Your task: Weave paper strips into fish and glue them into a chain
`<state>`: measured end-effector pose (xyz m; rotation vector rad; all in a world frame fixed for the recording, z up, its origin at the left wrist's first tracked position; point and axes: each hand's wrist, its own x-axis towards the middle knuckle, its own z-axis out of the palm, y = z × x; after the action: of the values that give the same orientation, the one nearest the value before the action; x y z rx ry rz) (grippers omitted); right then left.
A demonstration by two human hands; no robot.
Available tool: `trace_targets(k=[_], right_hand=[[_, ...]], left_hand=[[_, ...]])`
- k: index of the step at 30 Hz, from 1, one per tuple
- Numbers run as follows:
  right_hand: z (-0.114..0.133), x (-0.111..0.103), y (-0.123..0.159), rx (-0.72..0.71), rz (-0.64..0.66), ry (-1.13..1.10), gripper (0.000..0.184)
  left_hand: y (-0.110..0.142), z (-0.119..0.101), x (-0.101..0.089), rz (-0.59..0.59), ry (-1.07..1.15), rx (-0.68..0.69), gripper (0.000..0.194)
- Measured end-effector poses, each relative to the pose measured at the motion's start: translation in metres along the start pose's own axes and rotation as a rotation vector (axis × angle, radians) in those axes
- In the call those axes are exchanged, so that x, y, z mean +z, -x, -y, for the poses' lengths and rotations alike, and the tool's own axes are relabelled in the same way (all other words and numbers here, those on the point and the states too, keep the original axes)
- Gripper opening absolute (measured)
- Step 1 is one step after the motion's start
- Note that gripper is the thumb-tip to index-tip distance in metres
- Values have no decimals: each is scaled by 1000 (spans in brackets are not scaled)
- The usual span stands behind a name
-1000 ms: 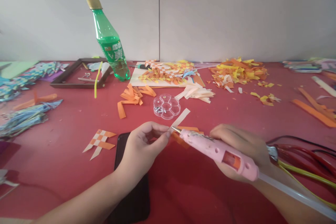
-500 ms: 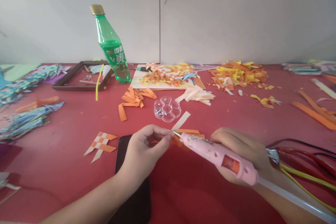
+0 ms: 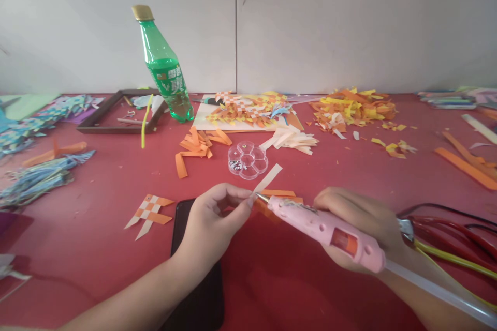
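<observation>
Between thumb and index finger, my left hand (image 3: 217,222) pinches the near end of paper strips, a cream strip (image 3: 268,178) and orange strips (image 3: 281,195) that fan out beyond the fingertips. A pink hot glue gun (image 3: 324,227) is wrapped in my right hand (image 3: 357,222), and its metal tip points at the pinched paper, very close to my left fingertips. Whether tip and paper touch, I cannot tell. A clear glue stick (image 3: 435,289) runs out of the gun's back. Left of my left hand lies a woven orange and cream paper fish (image 3: 149,212).
A black phone (image 3: 198,289) lies under my left forearm. Ahead are a clear flower-shaped bead case (image 3: 247,160), cream strips (image 3: 293,138) and folded orange strips (image 3: 198,147). A green bottle (image 3: 166,72) stands by a dark frame (image 3: 116,128). Red and yellow cables (image 3: 454,256) lie at right.
The glue gun and my right hand have shifted very slightly right, its tip easing a little away from my left fingertips. My left hand keeps its pinch, almost still.
</observation>
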<state>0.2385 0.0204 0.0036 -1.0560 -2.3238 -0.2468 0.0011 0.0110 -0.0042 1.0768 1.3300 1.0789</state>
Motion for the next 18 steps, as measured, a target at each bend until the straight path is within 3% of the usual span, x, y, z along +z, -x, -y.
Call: trace_targets(k=[15, 18], right_hand=[[0, -1, 1, -2, -8, 64, 17], [-10, 0, 5, 110, -8, 16, 12]], left_hand=[[-1, -1, 0, -17, 0, 5, 10], [0, -1, -1, -4, 47, -12, 11]])
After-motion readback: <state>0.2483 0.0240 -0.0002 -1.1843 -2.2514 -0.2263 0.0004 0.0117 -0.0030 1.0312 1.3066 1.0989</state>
